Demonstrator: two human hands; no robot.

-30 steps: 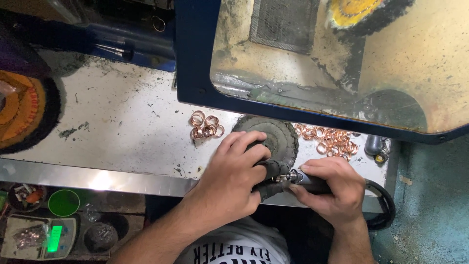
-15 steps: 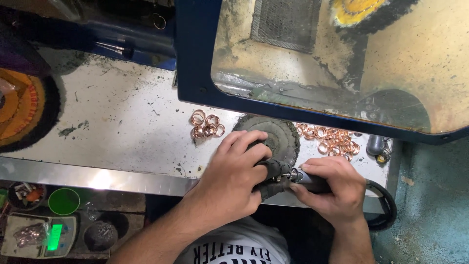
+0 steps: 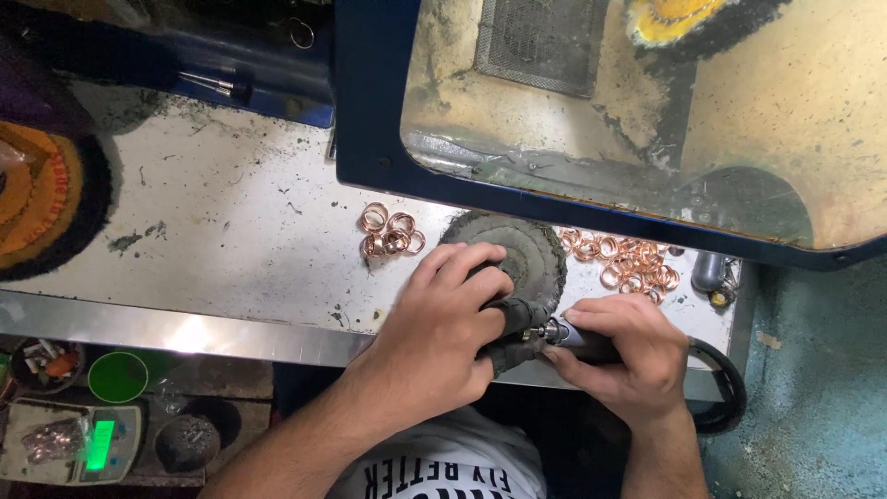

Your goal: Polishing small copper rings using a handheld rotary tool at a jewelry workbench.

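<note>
My left hand [image 3: 443,323] is closed over something small, pressed against a round, dark, dirty cloth pad [image 3: 527,254] on the metal bench [image 3: 222,240]; what the fingers grip is hidden. My right hand [image 3: 624,356] holds a slim rotary handpiece [image 3: 571,338], its tip pointing left into my left hand. A thick black cable [image 3: 725,388] runs off from it to the right. A small pile of copper-coloured rings [image 3: 390,233] lies left of the pad. A larger pile of rings [image 3: 628,261] lies to its right.
A blue-framed, stained transparent shield [image 3: 591,199] overhangs the back of the bench, with a yellow buffing wheel [image 3: 684,17] behind it. An orange and black buffing wheel [image 3: 42,199] sits at far left. Below the bench edge are a green cup [image 3: 117,376] and a small scale [image 3: 69,444].
Both hands stay in the same place at the pad with only tiny shifts. The ring piles have not moved.
</note>
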